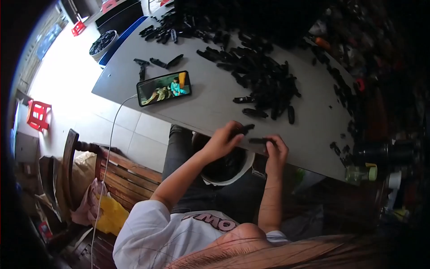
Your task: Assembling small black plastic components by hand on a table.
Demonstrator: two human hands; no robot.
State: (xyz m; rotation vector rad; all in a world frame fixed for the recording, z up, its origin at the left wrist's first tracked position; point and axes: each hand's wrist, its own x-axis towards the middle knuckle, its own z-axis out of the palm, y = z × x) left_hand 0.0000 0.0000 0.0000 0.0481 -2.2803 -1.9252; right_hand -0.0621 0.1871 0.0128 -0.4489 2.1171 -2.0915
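Near the table's front edge, my left hand (pixel 225 140) has its fingers closed round a small elongated black piece (pixel 244 129), one end of which sticks out to the right. A short way to its right, my right hand (pixel 277 149) pinches another slim black piece (pixel 257 141) that points left. The two pieces are apart. Just beyond my hands lies a large heap of similar black pieces (pixel 264 76); their exact kind is too dark to make out. Below the table edge, a white bucket (pixel 249 165) with dark contents stands between my legs, partly hidden by my left forearm.
A phone (pixel 164 88) playing a video lies on the grey table (pixel 201 96), its white cable (pixel 113 130) hanging off the left edge. A few loose black pieces (pixel 159 62) lie beyond it. To the left stand a wooden bench (pixel 125 172) and a red stool (pixel 39 115).
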